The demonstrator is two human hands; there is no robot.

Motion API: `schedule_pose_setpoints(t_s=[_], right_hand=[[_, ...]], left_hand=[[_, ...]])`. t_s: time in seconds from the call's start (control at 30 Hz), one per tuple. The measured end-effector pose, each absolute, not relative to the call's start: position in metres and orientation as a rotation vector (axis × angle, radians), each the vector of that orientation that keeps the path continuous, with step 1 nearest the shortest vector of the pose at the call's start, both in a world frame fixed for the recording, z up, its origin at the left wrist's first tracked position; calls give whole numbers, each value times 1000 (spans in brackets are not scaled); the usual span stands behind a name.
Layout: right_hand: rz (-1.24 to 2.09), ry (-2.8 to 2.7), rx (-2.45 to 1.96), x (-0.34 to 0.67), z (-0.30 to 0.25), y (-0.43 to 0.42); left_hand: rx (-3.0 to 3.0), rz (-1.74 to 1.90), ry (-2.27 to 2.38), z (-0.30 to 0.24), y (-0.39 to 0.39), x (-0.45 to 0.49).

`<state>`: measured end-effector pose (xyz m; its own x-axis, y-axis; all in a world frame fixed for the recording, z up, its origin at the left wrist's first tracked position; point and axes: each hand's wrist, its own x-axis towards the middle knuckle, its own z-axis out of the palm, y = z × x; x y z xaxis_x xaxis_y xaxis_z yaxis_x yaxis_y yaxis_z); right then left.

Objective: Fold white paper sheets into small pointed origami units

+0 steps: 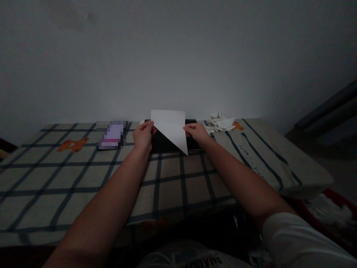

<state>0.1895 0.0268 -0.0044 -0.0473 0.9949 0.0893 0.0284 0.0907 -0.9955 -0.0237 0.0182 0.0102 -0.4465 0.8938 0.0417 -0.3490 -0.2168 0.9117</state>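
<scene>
Between my two hands a sheet of white paper (170, 124) is held up, its lower left side a slanting edge that runs down to a point on the right. My left hand (143, 136) pinches the paper at its left edge. At the right edge my right hand (197, 133) grips it between thumb and fingers. Beneath the paper a flat black notebook or board (163, 143), with small pale marks along its far edge, lies on the checked tablecloth (170, 167). The paper hides much of it.
Left of my hands lies a phone (113, 134) with a lit, blurred screen. Crumpled or folded white paper pieces (220, 123) are heaped to the right. A grey wall (178, 56) rises behind the table. Whitish items (329, 210) in something red sit low at right.
</scene>
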Motion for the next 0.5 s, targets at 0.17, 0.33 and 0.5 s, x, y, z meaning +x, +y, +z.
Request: schedule_pose_setpoints(t_s=[0.17,0.33,0.5], right_hand=[[1059,-1296,-1228,193,-8,30],[901,-1478,-1374,193,-9,31],[580,-1779,-1394,195,-14,35]], left_hand=[[1378,1883,1348,7,11,-23],[2158,1202,1251,-7,-1,-11],[2286,894,1297,-20,0,-8]])
